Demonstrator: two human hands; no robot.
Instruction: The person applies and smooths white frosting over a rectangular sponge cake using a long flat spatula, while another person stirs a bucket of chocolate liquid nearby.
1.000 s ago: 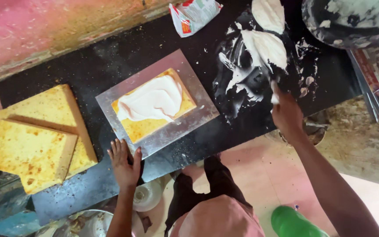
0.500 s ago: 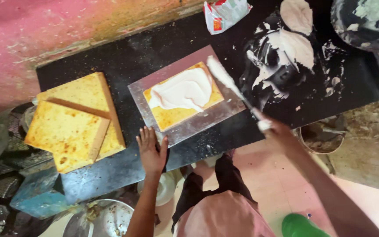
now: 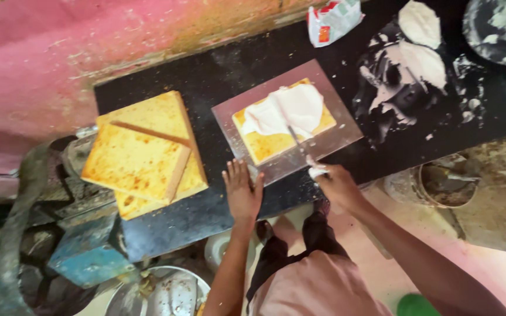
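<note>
- Head view: the left hand [image 3: 241, 196] lies flat with fingers spread on the black tabletop [image 3: 183, 216], its fingertips touching the near edge of a square silver cake board [image 3: 338, 126], apparently steadying it.
- The right hand [image 3: 338, 186] is closed around the handle of a long palette knife [image 3: 293, 136]; the blade reaches away from the hand, over the board and into the cream.
- The sponge cake [image 3: 276, 143] sits on the board just beyond both hands: a square, golden-yellow slab with browner edges. White cream [image 3: 291, 108] covers its far half in a thick, uneven heap; the near half is bare.
- To spread well, I judge the blade should lie nearly flat and draw the cream toward the bare near corners in long, light strokes, so crumbs are not torn up, while the left hand keeps the board from sliding.
- To the left of the left hand, a stack of plain sponge slabs [image 3: 144, 155] rests on the tabletop, well apart from the board.
- Beyond the right hand and further right, smeared cream [image 3: 423, 64] marks the dark surface, and a small red-and-white packet [image 3: 332, 20] lies at the far edge.
</note>
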